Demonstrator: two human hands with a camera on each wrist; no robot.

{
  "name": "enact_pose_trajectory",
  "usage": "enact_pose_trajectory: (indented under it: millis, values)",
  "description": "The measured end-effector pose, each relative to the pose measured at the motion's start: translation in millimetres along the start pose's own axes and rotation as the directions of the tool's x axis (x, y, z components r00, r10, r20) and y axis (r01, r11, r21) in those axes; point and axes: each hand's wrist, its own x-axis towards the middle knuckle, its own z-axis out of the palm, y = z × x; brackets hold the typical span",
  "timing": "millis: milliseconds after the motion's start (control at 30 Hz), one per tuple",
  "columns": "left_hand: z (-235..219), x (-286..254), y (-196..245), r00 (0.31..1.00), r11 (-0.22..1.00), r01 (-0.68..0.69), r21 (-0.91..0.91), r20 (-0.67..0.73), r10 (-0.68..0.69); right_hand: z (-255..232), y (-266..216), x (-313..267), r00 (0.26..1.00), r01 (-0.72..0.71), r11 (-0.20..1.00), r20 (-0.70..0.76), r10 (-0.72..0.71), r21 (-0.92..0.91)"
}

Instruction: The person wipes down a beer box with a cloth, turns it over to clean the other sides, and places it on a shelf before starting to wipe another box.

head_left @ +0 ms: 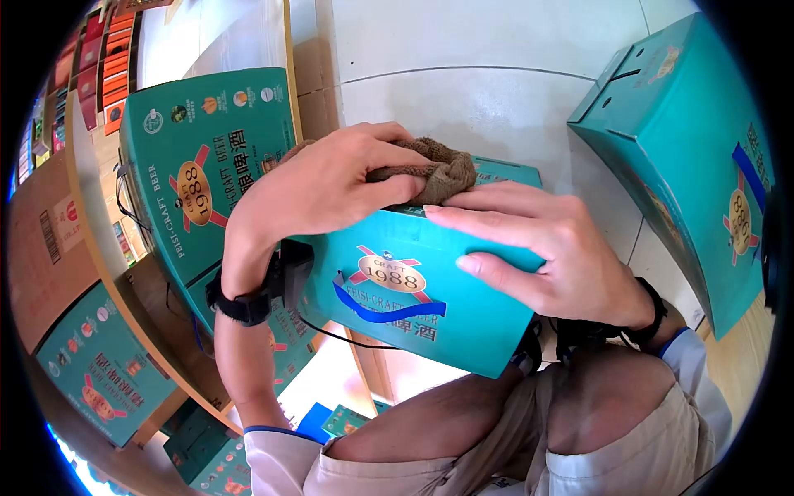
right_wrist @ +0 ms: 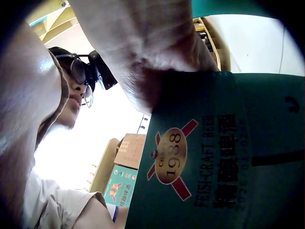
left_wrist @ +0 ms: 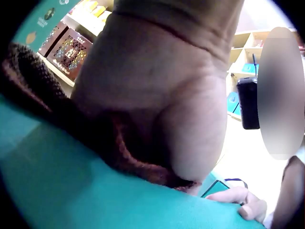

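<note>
A teal craft beer carton (head_left: 488, 306) with a blue strap handle stands in front of the person's knees. On its top lies a bunched brown cloth (head_left: 451, 174), which my left hand (head_left: 339, 178) grips with bent fingers. The left wrist view shows the cloth (left_wrist: 128, 157) pressed along the teal surface beneath the palm. My right hand (head_left: 554, 244) rests on the carton's right end, fingers stretched over the top edge and thumb on the printed face. In the right wrist view, the carton's side (right_wrist: 205, 157) carries a printed 1988 logo.
Another teal carton (head_left: 695, 165) stands on the tiled floor (head_left: 463, 91) at the right. A similar carton (head_left: 215, 157) is at the left by wooden shelving (head_left: 124, 322). More cartons (head_left: 103, 364) sit on the lower shelf. The person's knees (head_left: 612, 388) are close to the near side.
</note>
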Motion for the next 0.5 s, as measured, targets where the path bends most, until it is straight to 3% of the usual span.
enact_pose_trajectory:
  millis: [233, 300, 433, 500]
  values:
    - [-7, 5, -6, 0.998, 1.0, -0.001, 0.01, 0.069, 0.001, -2, -2, 0, 1.0, -0.01, 1.0, 0.005, 0.01, -0.021]
    - [-9, 3, -2, 0.995, 0.998, 0.059, 0.005, 0.082, -0.059, -3, -2, 0, 1.0, -0.017, 1.0, 0.016, 0.017, -0.02]
    - [-7, -2, -15, 0.999, 1.0, 0.019, 0.011, 0.049, -0.019, 0, 1, -1, 1.0, 0.015, 0.999, -0.002, -0.015, -0.033]
    - [-10, -5, -25, 0.996, 0.995, 0.075, 0.073, 0.037, -0.078, 1, 3, -1, 0.999, 0.037, 0.999, -0.023, -0.037, -0.038]
